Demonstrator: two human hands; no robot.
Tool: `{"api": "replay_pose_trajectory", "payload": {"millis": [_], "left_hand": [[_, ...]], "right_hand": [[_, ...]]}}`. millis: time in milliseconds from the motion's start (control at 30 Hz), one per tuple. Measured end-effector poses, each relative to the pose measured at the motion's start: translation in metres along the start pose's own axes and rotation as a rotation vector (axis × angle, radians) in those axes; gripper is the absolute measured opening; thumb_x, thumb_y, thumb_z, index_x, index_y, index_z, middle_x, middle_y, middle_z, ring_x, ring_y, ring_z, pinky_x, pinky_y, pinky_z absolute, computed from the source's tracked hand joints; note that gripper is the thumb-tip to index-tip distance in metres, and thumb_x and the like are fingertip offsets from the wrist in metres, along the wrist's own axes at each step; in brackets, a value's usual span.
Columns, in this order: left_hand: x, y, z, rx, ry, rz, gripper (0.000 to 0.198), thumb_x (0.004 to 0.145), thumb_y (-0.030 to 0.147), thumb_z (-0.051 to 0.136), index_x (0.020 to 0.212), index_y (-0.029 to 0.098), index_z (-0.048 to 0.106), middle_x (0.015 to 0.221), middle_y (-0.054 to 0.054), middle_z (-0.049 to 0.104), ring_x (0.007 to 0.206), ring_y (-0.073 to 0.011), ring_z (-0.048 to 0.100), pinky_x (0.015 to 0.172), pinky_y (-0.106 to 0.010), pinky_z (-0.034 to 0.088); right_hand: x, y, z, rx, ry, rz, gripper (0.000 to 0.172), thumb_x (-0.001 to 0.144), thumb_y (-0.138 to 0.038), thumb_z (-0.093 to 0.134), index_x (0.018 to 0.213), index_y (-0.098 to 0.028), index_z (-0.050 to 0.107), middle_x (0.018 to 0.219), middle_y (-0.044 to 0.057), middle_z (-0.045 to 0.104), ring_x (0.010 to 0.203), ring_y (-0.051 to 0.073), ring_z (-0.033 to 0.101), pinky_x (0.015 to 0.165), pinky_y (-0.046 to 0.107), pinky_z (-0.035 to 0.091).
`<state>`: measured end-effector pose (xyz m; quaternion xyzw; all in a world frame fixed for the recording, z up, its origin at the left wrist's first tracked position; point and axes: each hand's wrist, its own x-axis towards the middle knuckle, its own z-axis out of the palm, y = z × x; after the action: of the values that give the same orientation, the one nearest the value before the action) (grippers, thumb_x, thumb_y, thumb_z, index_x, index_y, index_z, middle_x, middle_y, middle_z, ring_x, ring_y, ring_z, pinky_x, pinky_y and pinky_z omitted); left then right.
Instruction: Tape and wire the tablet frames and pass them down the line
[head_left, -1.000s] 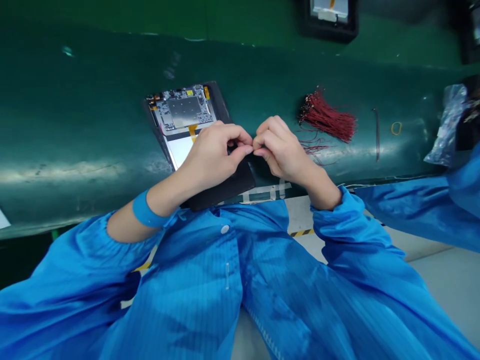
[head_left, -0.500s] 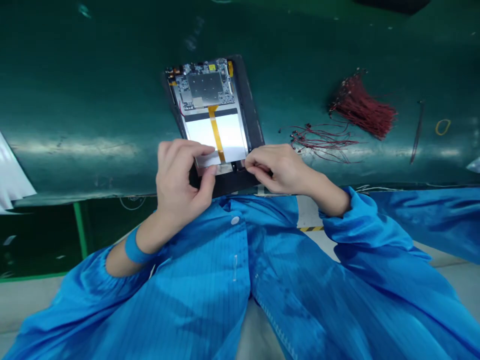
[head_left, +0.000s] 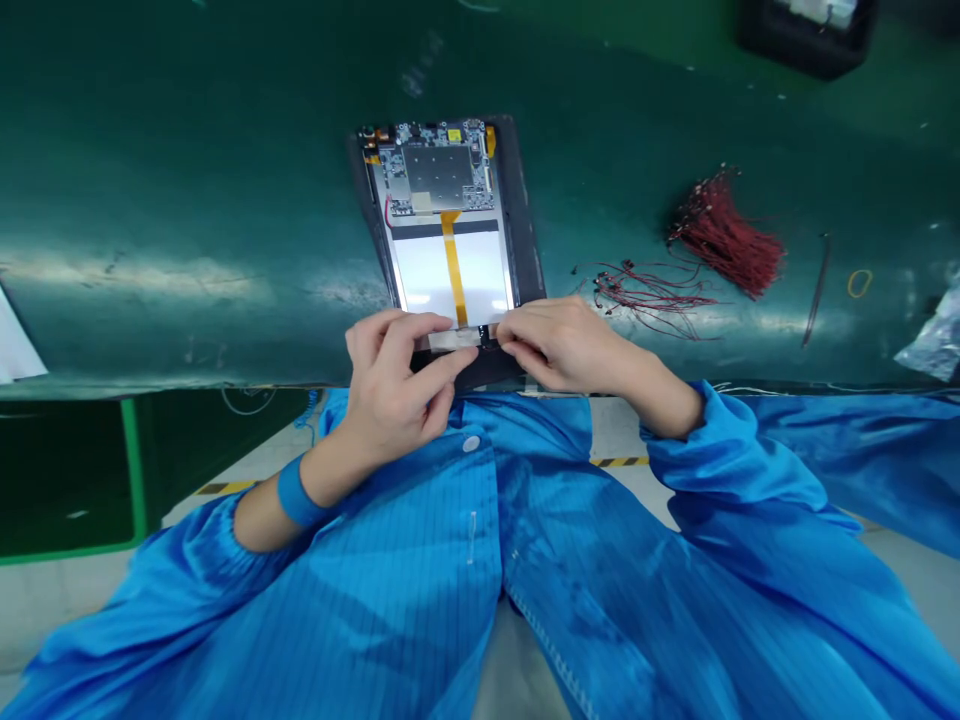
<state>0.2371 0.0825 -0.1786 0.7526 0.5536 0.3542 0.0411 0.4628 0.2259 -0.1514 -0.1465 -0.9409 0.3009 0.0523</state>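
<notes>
An opened tablet lies on a dark pad, its inside facing up. Its circuit board is at the far end, and a silver battery crossed by amber tape fills the near half. My left hand rests at the near end, thumb and index finger apart around a pale strip, holding nothing visible. At the near right corner, my right hand has its fingertips pinched together by a small black part; whatever they hold is hidden.
Right of the tablet lie loose red-black wires and a thick bundle of red wires. Farther right are a thin dark stick, a yellow rubber band and a clear plastic bag. A black box stands at the back.
My left thumb has shifted right along the tablet's near end, and the left hand sits lower and less over the battery. My right hand keeps its pinch at the corner. The view has shifted slightly.
</notes>
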Motion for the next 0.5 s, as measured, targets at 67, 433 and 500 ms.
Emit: {"api": "replay_pose_trajectory", "payload": {"millis": [67,433,500], "left_hand": [[-0.001,-0.001,0.002,0.005,-0.023,0.002,0.039,0.089,0.011,0.067,0.121,0.03,0.078,0.134,-0.011,0.066,0.122,-0.0353,0.057,0.095,-0.053,0.051],[0.006,0.002,0.01,0.073,-0.017,0.078,0.036,0.098,0.013,0.064,0.127,0.031,0.076,0.138,-0.008,0.07,0.12,-0.0311,0.059,0.093,-0.053,0.048],[0.004,0.004,0.012,0.08,-0.012,0.089,0.035,0.098,0.013,0.066,0.127,0.03,0.076,0.137,-0.007,0.071,0.119,-0.0304,0.061,0.095,-0.051,0.047]], "right_hand": [[0.0,-0.001,-0.002,0.001,-0.025,0.011,0.021,0.106,-0.022,0.045,0.098,-0.018,0.064,0.086,0.005,0.071,0.075,0.018,0.059,0.07,0.032,0.031],[0.004,-0.003,-0.007,-0.028,-0.077,0.062,0.02,0.104,-0.021,0.046,0.098,-0.018,0.065,0.085,0.006,0.072,0.073,0.019,0.058,0.069,0.033,0.029],[0.004,-0.005,-0.006,-0.056,-0.068,0.072,0.02,0.104,-0.021,0.046,0.097,-0.017,0.065,0.085,0.006,0.073,0.073,0.019,0.058,0.069,0.033,0.028]]}}
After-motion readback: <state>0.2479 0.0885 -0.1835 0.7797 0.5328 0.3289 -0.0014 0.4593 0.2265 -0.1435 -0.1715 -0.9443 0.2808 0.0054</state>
